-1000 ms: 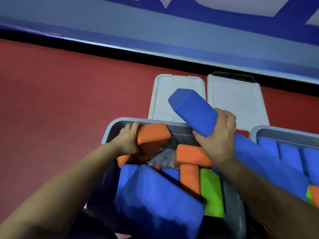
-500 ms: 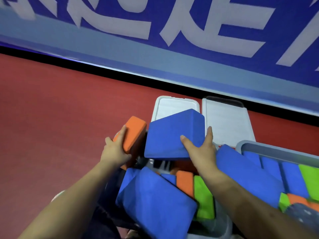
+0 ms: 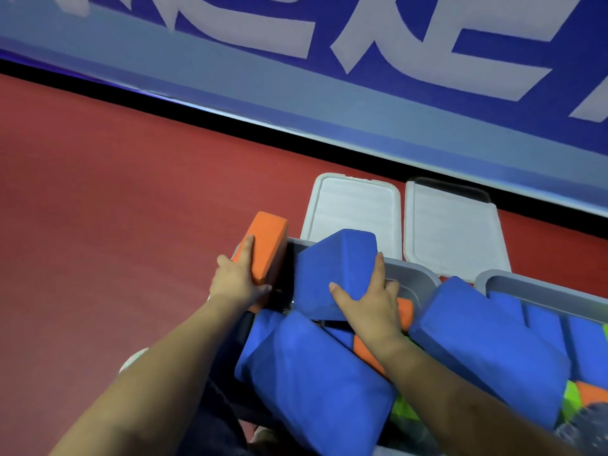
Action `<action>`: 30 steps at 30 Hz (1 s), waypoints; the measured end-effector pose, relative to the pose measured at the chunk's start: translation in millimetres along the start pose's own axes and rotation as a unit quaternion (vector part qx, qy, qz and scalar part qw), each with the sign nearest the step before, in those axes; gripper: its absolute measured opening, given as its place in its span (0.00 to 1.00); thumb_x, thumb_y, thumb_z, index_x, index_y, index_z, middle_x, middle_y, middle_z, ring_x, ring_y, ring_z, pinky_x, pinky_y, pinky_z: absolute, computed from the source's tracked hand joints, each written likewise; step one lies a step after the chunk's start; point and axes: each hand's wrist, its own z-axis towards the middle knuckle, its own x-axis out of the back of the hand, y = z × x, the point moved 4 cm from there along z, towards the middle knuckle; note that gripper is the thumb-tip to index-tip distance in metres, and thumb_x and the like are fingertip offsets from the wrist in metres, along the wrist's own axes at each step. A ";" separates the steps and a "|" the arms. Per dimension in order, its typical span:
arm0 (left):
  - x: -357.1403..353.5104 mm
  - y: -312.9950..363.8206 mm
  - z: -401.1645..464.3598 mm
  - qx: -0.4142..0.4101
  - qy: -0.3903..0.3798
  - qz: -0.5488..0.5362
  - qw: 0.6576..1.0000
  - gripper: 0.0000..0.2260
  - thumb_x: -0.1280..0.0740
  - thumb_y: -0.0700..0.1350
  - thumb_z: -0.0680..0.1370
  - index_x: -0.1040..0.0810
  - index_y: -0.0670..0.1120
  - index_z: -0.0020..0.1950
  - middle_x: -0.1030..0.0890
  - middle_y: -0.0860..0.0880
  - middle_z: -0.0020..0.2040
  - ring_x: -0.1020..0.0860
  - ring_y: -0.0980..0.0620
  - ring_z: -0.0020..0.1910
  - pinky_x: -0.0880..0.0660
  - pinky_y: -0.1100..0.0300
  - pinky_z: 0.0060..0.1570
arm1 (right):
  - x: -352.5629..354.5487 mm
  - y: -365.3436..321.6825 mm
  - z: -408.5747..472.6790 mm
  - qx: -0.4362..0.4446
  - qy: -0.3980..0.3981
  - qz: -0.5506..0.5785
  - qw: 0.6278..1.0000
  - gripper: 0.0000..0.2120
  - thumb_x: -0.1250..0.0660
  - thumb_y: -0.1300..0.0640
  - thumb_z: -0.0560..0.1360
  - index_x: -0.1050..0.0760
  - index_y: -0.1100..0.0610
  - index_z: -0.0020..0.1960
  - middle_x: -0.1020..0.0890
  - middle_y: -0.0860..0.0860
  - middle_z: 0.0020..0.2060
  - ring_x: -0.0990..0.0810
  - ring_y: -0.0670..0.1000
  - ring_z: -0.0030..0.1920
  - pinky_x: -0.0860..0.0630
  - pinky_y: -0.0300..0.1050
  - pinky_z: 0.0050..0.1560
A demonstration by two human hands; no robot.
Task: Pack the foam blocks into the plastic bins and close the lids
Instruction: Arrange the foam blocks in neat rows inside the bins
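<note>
My left hand (image 3: 237, 282) grips an orange foam block (image 3: 267, 245) standing on end at the far left corner of a grey plastic bin (image 3: 416, 274). My right hand (image 3: 368, 299) holds a blue foam block (image 3: 332, 271) tilted over the bin's far side, thumb and fingers spread round its near corner. The bin holds several blue, orange and green blocks; a large blue block (image 3: 316, 373) lies across its near part. Another big blue block (image 3: 487, 343) rests between this bin and a second grey bin (image 3: 533, 287) on the right, which holds blue blocks.
Two white lids (image 3: 353, 205) (image 3: 452, 232) lie flat on the red floor (image 3: 115, 225) beyond the bins. A blue wall banner with white lettering (image 3: 362, 60) runs along the back, with a black strip at its base.
My left hand has lifted the orange block up to the bin's left corner and stood it on end. My right hand has turned the blue block and lowered it toward the bin.
</note>
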 end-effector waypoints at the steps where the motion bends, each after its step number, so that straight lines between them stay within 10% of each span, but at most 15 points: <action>1: 0.6 -0.2 2.5 0.002 -0.009 0.004 1.000 0.51 0.24 0.56 0.67 0.60 0.67 0.74 0.36 0.41 0.56 0.25 0.39 0.44 0.22 0.47 0.50 | -0.4 1.9 3.0 -0.009 -0.007 0.004 1.000 0.48 0.32 0.36 0.69 0.61 0.43 0.77 0.36 0.56 0.61 0.28 0.57 0.60 0.29 0.48 0.58; 8: 14.6 -23.1 8.0 0.001 -0.092 -0.220 0.971 0.57 0.21 0.44 0.66 0.62 0.56 0.77 0.32 0.40 0.65 0.28 0.40 0.61 0.28 0.51 0.54 | -6.0 -1.9 11.2 -0.019 -0.019 0.028 0.999 0.48 0.31 0.38 0.69 0.60 0.43 0.76 0.38 0.58 0.64 0.28 0.58 0.60 0.28 0.48 0.59; 14: -31.0 -62.2 -6.4 0.075 -0.113 0.077 0.988 0.14 0.39 0.46 0.77 0.28 0.41 0.60 0.21 0.42 0.53 0.23 0.41 0.51 0.27 0.53 0.47 | -21.1 -14.4 18.1 -0.022 -0.010 0.035 0.999 0.47 0.31 0.39 0.69 0.58 0.44 0.77 0.38 0.58 0.64 0.28 0.60 0.61 0.27 0.52 0.61; 17: -86.1 -61.7 -15.7 0.090 -0.240 0.009 0.966 0.15 0.44 0.46 0.81 0.25 0.42 0.64 0.21 0.43 0.60 0.25 0.43 0.61 0.29 0.52 0.61 | -23.1 -10.2 19.9 -0.040 0.000 0.058 0.998 0.47 0.31 0.39 0.69 0.56 0.45 0.77 0.39 0.58 0.66 0.29 0.59 0.62 0.28 0.52 0.61; 23: -101.6 -49.3 -18.1 0.062 -0.249 -0.117 0.959 0.25 0.40 0.38 0.77 0.37 0.46 0.74 0.26 0.45 0.67 0.26 0.45 0.64 0.31 0.57 0.64 | -15.8 -3.1 24.1 -0.028 0.011 0.080 0.996 0.45 0.30 0.40 0.69 0.53 0.46 0.77 0.37 0.57 0.65 0.29 0.58 0.63 0.29 0.48 0.61; 30: -96.9 -62.5 -6.0 0.079 -0.263 -0.215 0.937 0.20 0.43 0.37 0.73 0.29 0.58 0.59 0.20 0.37 0.52 0.21 0.43 0.40 0.22 0.51 0.43 | -14.1 -1.2 29.0 -0.013 0.006 0.086 0.996 0.45 0.29 0.42 0.70 0.52 0.46 0.77 0.37 0.56 0.65 0.29 0.56 0.62 0.32 0.43 0.58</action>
